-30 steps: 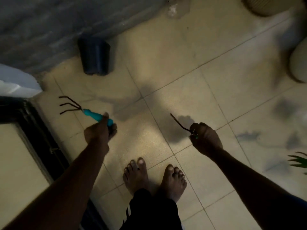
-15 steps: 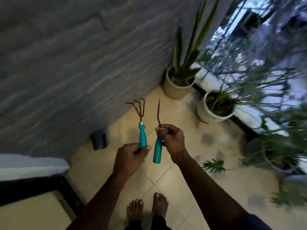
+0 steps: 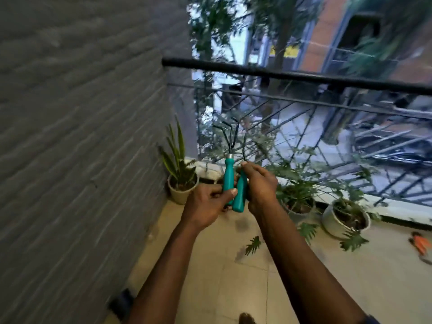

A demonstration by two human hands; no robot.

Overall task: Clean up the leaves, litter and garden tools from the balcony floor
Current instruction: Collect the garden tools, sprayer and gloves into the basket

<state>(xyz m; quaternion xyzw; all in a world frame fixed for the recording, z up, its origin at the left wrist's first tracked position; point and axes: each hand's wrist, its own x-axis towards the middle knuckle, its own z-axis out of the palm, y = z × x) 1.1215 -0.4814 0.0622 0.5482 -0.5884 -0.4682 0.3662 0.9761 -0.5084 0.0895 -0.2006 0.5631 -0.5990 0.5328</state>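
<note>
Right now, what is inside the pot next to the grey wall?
The pot holds a plant with tall, pointed green leaves standing up from what looks like dark soil. Whatever lies beneath the soil is covered by the pot's wall.

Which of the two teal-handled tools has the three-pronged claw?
The claw tool in the left hand, silver collar above its handle. The other tool, in the right hand, shows one thin shaft.

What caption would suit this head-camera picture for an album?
Left hand grips a teal hand rake, right hand a second teal tool, near potted plants.
</note>
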